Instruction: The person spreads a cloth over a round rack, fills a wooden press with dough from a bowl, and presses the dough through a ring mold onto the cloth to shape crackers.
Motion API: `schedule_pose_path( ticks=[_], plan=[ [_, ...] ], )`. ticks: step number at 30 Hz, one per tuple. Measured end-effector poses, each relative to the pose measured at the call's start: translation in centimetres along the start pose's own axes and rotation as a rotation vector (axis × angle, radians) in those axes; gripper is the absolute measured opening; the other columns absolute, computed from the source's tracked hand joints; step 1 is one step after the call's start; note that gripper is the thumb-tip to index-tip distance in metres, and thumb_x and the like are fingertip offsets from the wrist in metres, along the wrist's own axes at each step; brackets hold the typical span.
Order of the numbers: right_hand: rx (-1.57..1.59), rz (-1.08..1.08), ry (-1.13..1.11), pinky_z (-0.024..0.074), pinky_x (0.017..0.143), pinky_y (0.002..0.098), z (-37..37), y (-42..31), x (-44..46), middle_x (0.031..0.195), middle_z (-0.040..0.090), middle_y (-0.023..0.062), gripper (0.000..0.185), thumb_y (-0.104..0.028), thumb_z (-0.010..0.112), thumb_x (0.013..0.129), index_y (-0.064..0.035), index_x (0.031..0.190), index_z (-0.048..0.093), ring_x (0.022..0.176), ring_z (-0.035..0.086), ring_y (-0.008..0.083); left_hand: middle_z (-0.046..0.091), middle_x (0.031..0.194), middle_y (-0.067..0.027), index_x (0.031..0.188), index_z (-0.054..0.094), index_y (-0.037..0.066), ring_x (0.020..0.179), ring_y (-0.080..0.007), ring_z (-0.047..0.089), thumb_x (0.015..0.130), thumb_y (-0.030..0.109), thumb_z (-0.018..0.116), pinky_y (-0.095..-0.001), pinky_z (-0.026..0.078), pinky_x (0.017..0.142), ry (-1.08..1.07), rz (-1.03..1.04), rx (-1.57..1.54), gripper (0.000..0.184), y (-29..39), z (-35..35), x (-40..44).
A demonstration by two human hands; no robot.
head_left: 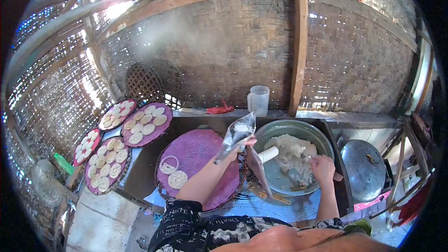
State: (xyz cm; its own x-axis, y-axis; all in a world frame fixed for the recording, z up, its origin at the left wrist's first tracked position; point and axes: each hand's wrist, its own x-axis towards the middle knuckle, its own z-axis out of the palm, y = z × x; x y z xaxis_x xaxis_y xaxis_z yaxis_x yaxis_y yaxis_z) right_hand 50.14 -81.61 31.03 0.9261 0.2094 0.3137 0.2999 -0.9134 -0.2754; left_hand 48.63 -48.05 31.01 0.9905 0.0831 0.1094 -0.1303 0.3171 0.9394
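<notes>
My left hand (249,141) is closed on a shiny, partly clear plastic packet (237,133), held up between the purple round tray and the basin. My right hand (322,167) is closed on the handle of a spoon (307,157) over the large grey-green basin (326,137). Inside the basin lies a pale, sticky-looking mass of rice (291,151), with a white cylinder (269,154) at its left side. On the purple tray (200,154) are a flat round rice cake (177,179) and a white ring (169,160) with some rice at it.
Several small trays of round cakes (147,123) stand at the left. A clear plastic jug (258,100) and a red plastic bag (220,109) are on the back ledge. A lidded metal pot (363,170) is at the right. A wooden post (298,42) rises behind the basin.
</notes>
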Motion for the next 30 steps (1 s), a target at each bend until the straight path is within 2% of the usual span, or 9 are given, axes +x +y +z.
schedule_pose_path(
  ticks=[3, 7, 9, 10, 13, 16, 20, 24, 30],
  plan=[
    [0.929, -0.095, -0.068, 0.0460, 0.078, 0.0380, 5.0, -3.0, -0.3, 0.100, 0.063, 0.0129, 0.053, -0.047, 0.053, 0.083, -0.0030, 0.111, 0.058, 0.092, 0.060, 0.0241, 0.054, 0.088, -0.0025, 0.094, 0.058, 0.005, 0.078, -0.0194, 0.059, 0.064, 0.008, 0.070, -0.0447, 0.037, 0.097, -0.100, 0.156, -0.234, 0.033, 4.3, 0.3, -2.6],
    [2.024, -0.047, -1.162, 0.0477, 0.077, 0.0366, 0.4, -16.5, -5.9, 0.113, 0.055, 0.0200, 0.108, -0.085, 0.023, 0.063, -0.0088, 0.139, 0.019, 0.093, 0.059, 0.0288, 0.045, 0.083, 0.0006, 0.082, 0.052, 0.011, 0.073, -0.0173, 0.059, 0.065, 0.016, 0.073, -0.0515, 0.035, 0.099, -0.392, 0.495, -0.410, 0.027, 7.5, 1.2, -5.1],
    [2.335, 0.172, -1.681, 0.0500, 0.059, 0.0303, 0.7, -18.9, -7.5, 0.105, 0.058, 0.0215, 0.115, -0.089, 0.022, 0.056, -0.0090, 0.139, 0.018, 0.070, 0.062, 0.0240, 0.043, 0.083, 0.0008, 0.075, 0.048, 0.011, 0.071, -0.0162, 0.058, 0.066, 0.018, 0.075, -0.0516, 0.034, 0.100, -0.466, 0.538, -0.403, 0.029, 7.6, 1.0, -7.1],
    [2.476, -0.074, -1.856, 0.0414, 0.038, 0.0253, 1.7, -19.8, -7.7, 0.097, 0.059, 0.0224, 0.113, -0.090, 0.020, 0.055, -0.0109, 0.136, 0.026, 0.043, 0.051, 0.0177, 0.047, 0.089, 0.0001, 0.100, 0.053, 0.010, 0.079, -0.0158, 0.058, 0.067, 0.026, 0.076, -0.0459, 0.038, 0.097, -0.573, 0.577, -0.388, 0.044, 8.0, 0.5, -8.0],
    [2.373, -0.043, -1.688, 0.0288, 0.028, 0.0224, 1.4, -20.0, -6.7, 0.089, 0.060, 0.0225, 0.105, -0.088, 0.021, 0.058, -0.0114, 0.129, 0.035, 0.032, 0.039, 0.0138, 0.050, 0.112, -0.0063, 0.119, 0.046, 0.008, 0.101, -0.0214, 0.055, 0.064, 0.026, 0.079, -0.0420, 0.031, 0.103, 0.087, 0.351, -0.160, 0.067, 12.5, -0.1, -13.6],
    [2.083, -0.214, -1.289, 0.0319, 0.031, 0.0192, -0.1, -20.3, -4.6, 0.096, 0.058, 0.0215, 0.084, -0.076, 0.036, 0.072, -0.0105, 0.125, 0.037, 0.038, 0.045, 0.0119, 0.038, 0.135, -0.0146, 0.126, 0.042, 0.003, 0.124, -0.0222, 0.036, 0.062, 0.019, 0.078, -0.0357, 0.028, 0.102, -0.073, 0.528, 0.396, 0.075, 11.0, -6.0, -16.5],
    [1.674, -0.409, -0.825, 0.0438, 0.045, 0.0220, -3.4, -25.1, -4.0, 0.119, 0.048, 0.0170, 0.088, -0.056, 0.060, 0.074, -0.0099, 0.139, 0.020, 0.076, 0.058, 0.0180, 0.060, 0.107, -0.0077, 0.102, 0.059, 0.005, 0.110, -0.0178, 0.049, 0.062, 0.019, 0.074, -0.0377, 0.034, 0.098, 0.093, 0.292, 0.583, 0.045, 11.1, -7.2, -20.2],
    [1.215, -0.788, -0.312, 0.0498, 0.070, 0.0378, -3.3, -28.7, -3.9, 0.119, 0.045, 0.0180, 0.083, -0.043, 0.066, 0.074, -0.0096, 0.138, 0.024, 0.101, 0.053, 0.0288, 0.060, 0.092, -0.0065, 0.093, 0.061, 0.012, 0.095, -0.0271, 0.054, 0.063, 0.035, 0.065, -0.0405, 0.035, 0.095, 0.223, 0.618, 1.588, 0.038, 12.2, -9.5, -20.8],
    [0.611, -1.126, 0.013, 0.0495, 0.073, 0.0418, -4.3, -32.8, -5.7, 0.117, 0.041, 0.0210, 0.082, -0.040, 0.070, 0.069, -0.0116, 0.135, 0.030, 0.097, 0.053, 0.0377, 0.059, 0.100, -0.0088, 0.096, 0.060, 0.012, 0.100, -0.0285, 0.052, 0.060, 0.034, 0.069, -0.0390, 0.037, 0.093, 0.287, 0.632, 1.570, 0.044, 12.9, -11.7, -21.5]
  ],
)
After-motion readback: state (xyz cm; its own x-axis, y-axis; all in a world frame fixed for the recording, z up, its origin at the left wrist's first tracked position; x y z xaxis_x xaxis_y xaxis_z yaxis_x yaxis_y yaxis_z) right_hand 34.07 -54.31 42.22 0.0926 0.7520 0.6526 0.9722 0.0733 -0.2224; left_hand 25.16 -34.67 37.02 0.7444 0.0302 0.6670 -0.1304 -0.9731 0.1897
